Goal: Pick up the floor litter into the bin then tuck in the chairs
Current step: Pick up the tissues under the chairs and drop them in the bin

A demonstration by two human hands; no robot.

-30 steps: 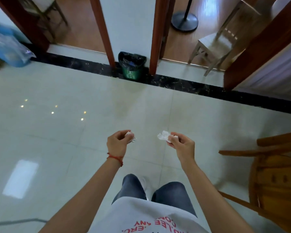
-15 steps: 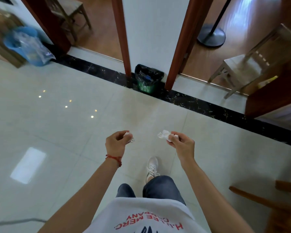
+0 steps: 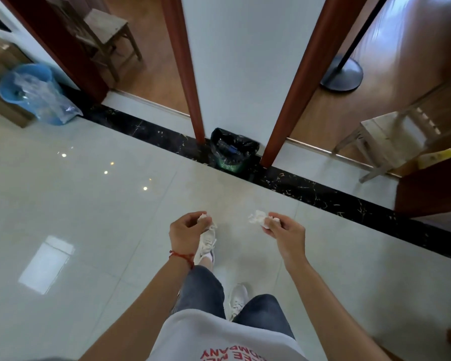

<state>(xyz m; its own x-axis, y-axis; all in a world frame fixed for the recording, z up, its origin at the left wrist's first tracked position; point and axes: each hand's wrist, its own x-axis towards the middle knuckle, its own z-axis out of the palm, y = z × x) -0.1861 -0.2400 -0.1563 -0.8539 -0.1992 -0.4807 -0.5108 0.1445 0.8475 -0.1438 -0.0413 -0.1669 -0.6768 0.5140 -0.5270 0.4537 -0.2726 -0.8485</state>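
My left hand (image 3: 186, 230) is closed around a small crumpled white paper (image 3: 203, 218), of which only a corner shows past the fingers. My right hand (image 3: 284, 231) pinches a second crumpled white paper (image 3: 257, 218) that sticks out to the left of the fingertips. Both hands are held out in front of me at waist height, a hand's width apart. The small green bin (image 3: 233, 152) lined with a black bag stands on the floor ahead, against the white wall panel between two red-brown door frames. A pale wooden chair (image 3: 391, 136) stands in the room at the right.
A black marble strip (image 3: 323, 194) crosses the shiny tile floor in front of the doorways. A blue bucket (image 3: 34, 92) with clear plastic sits at the far left. Another wooden chair (image 3: 102, 32) stands in the left room, and a floor stand base (image 3: 341, 74) in the right one.
I have walked forward: the bin and doorways are nearer and larger, and the wooden chair at the lower right has left the view. Both hands still hold their papers.
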